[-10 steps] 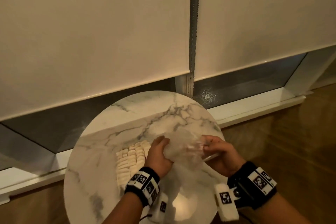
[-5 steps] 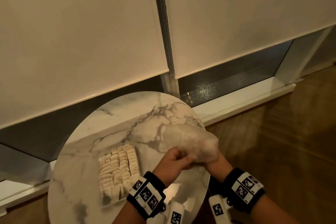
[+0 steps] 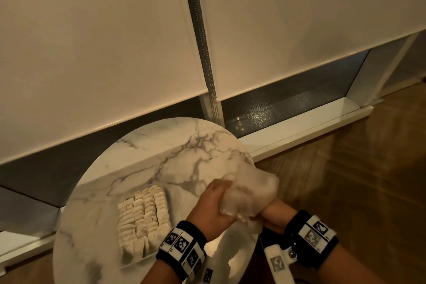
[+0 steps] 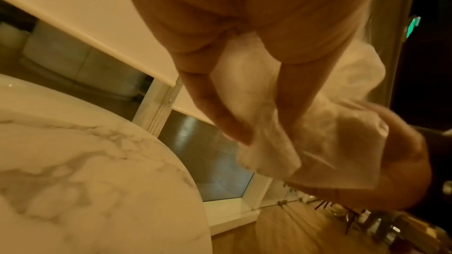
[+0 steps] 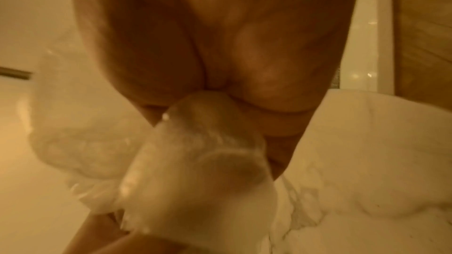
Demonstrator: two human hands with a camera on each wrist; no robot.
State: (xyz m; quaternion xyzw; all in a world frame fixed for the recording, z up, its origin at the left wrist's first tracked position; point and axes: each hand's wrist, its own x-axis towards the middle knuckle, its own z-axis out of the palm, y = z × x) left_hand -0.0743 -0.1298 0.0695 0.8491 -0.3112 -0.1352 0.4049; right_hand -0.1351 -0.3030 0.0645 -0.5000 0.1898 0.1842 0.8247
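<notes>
A thin translucent plastic cover [image 3: 251,196], a bag or a disposable glove, is pulled over my right hand [image 3: 275,211], which it hides up to the wrist. My left hand [image 3: 214,205] grips the plastic's open end beside that wrist. In the left wrist view my left fingers [image 4: 215,115] pinch the crumpled plastic [image 4: 269,152]. The right wrist view shows my palm with plastic [image 5: 195,161] stretched over a digit; how the fingers lie is unclear. Rows of pale cut pieces [image 3: 144,214] lie on the round marble table [image 3: 161,150], left of both hands.
The hands hover over the table's right edge, above wooden floor [image 3: 345,180]. A white window sill [image 3: 299,129] and lowered cream roller blinds [image 3: 92,41] stand just behind the table. A bead chain hangs between the blinds.
The plastic, held bunched between both hands, now covers my right hand. Both hands moved right to the table's edge, and my left hand shifted to the plastic near the right wrist.
</notes>
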